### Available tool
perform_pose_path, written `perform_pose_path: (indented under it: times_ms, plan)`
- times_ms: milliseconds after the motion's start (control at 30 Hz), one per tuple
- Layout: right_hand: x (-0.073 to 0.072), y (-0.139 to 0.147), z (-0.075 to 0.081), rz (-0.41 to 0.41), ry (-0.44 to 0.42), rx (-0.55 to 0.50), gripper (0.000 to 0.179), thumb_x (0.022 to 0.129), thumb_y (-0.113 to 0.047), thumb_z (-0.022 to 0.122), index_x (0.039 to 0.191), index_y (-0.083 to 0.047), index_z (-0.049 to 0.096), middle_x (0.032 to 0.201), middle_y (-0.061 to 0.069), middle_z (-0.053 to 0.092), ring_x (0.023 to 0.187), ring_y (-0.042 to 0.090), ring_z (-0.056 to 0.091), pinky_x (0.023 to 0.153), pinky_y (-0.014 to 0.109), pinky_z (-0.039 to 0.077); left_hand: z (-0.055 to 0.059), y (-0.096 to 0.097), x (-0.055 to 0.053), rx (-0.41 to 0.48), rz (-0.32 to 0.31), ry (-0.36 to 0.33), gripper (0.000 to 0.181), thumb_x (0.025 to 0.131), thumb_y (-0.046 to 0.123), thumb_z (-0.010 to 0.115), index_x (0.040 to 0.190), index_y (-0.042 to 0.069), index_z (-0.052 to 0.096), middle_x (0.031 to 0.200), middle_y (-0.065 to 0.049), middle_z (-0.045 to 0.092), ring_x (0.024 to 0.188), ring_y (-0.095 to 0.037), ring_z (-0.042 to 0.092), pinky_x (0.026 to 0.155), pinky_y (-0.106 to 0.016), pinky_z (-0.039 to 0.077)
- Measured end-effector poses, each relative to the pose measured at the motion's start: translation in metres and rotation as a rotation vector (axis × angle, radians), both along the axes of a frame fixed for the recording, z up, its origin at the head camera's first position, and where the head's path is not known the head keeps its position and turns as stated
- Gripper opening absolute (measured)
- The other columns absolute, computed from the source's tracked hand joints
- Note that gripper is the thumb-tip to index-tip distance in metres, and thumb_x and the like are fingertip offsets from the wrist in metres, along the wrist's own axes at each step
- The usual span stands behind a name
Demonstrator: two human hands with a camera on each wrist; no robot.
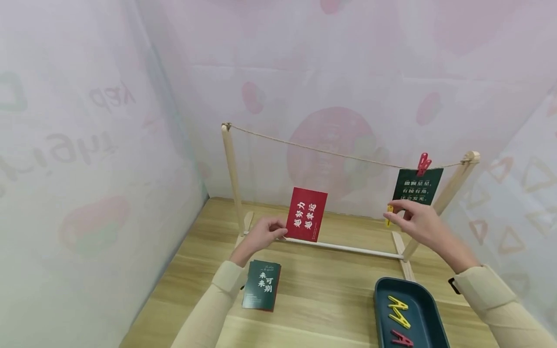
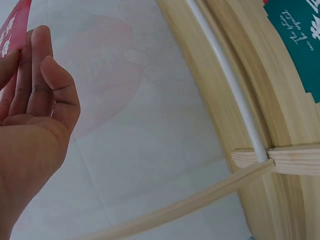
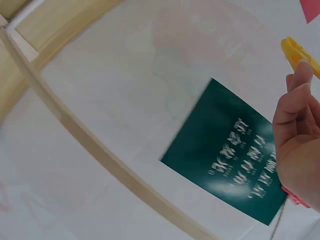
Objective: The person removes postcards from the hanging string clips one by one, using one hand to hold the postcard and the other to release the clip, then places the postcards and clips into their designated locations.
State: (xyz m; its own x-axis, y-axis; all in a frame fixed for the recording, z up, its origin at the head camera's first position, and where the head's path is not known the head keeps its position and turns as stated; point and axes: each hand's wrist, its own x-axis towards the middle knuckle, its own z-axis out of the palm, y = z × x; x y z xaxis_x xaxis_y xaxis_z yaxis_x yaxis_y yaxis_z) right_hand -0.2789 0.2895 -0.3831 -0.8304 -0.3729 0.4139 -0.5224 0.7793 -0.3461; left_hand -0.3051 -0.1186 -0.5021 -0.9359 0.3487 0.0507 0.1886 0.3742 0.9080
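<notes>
My left hand (image 1: 262,235) pinches a red card (image 1: 307,214) with white characters by its lower left edge. The card is upright, below the twine (image 1: 304,147) and apart from it. Between thumb and fingertips my right hand (image 1: 419,223) holds a yellow clothespin (image 1: 389,215), which also shows in the right wrist view (image 3: 300,54). Just behind the right hand, a green card (image 1: 419,183) hangs from the twine under a red clothespin (image 1: 423,164). In the left wrist view, the left hand's fingers (image 2: 37,75) lie behind the red card.
Wooden posts (image 1: 233,179) hold the twine at both ends, with a white rod (image 1: 344,247) low between them. A stack of cards (image 1: 261,285) lies at the left on the wooden table (image 1: 322,290). A dark blue tray (image 1: 380,309) with yellow and red clothespins stands front right.
</notes>
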Motion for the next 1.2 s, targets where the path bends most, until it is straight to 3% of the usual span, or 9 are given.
perform_pose_path:
  times_ms: [167, 367, 633, 867, 1033, 1200]
  plan:
    - [0.001, 0.004, -0.021, 0.025, -0.063, 0.016, 0.027, 0.089, -0.019, 0.073, 0.111, -0.004, 0.069, 0.086, 0.004, 0.070, 0.058, 0.002, 0.045, 0.047, 0.021, 0.038, -0.010, -0.012, 0.004, -0.025, -0.001, -0.020, 0.012, 0.095, 0.016, 0.064, 0.103, 0.008, 0.068, 0.092, -0.009, 0.073, 0.083, -0.024, 0.072, 0.075, -0.035, 0.057]
    - [0.013, 0.017, -0.045, 0.012, -0.121, 0.082, 0.025, 0.090, -0.027, 0.072, 0.105, -0.008, 0.071, 0.085, -0.002, 0.069, 0.058, -0.003, 0.045, 0.050, 0.020, 0.039, -0.017, -0.018, 0.010, -0.030, -0.020, -0.091, 0.013, 0.096, 0.019, 0.063, 0.102, 0.007, 0.067, 0.091, -0.010, 0.073, 0.089, -0.032, 0.071, 0.070, -0.034, 0.054]
    - [0.032, 0.030, -0.073, -0.031, -0.176, 0.069, 0.025, 0.088, -0.026, 0.073, 0.104, -0.007, 0.071, 0.082, -0.005, 0.068, 0.056, -0.004, 0.044, 0.049, 0.020, 0.037, -0.024, -0.027, 0.018, -0.022, -0.028, -0.090, 0.011, 0.097, 0.018, 0.062, 0.102, 0.008, 0.066, 0.089, -0.010, 0.074, 0.083, -0.026, 0.072, 0.066, -0.032, 0.052]
    - [0.041, 0.028, -0.098, 0.037, -0.255, 0.042, 0.024, 0.087, -0.025, 0.074, 0.102, -0.007, 0.070, 0.081, -0.008, 0.064, 0.059, -0.006, 0.043, 0.051, 0.020, 0.041, -0.027, -0.037, 0.025, -0.036, -0.038, -0.111, 0.010, 0.097, 0.017, 0.061, 0.100, 0.008, 0.064, 0.088, -0.006, 0.074, 0.086, -0.031, 0.072, 0.068, -0.037, 0.055]
    - [0.047, 0.024, -0.114, 0.070, -0.366, 0.054, 0.024, 0.087, -0.028, 0.074, 0.101, -0.009, 0.068, 0.083, -0.007, 0.065, 0.060, -0.005, 0.046, 0.053, 0.020, 0.043, -0.035, -0.046, 0.029, -0.029, -0.049, -0.141, 0.013, 0.097, 0.018, 0.061, 0.103, 0.006, 0.063, 0.087, -0.012, 0.073, 0.081, -0.029, 0.072, 0.060, -0.027, 0.051]
    - [0.054, 0.021, -0.127, 0.115, -0.488, 0.084, 0.026, 0.087, -0.031, 0.074, 0.097, -0.012, 0.061, 0.082, -0.007, 0.061, 0.065, -0.004, 0.047, 0.056, 0.020, 0.043, -0.046, -0.059, 0.036, -0.007, -0.056, -0.169, 0.015, 0.097, 0.015, 0.062, 0.103, 0.002, 0.063, 0.086, -0.017, 0.072, 0.080, -0.036, 0.071, 0.058, -0.024, 0.048]
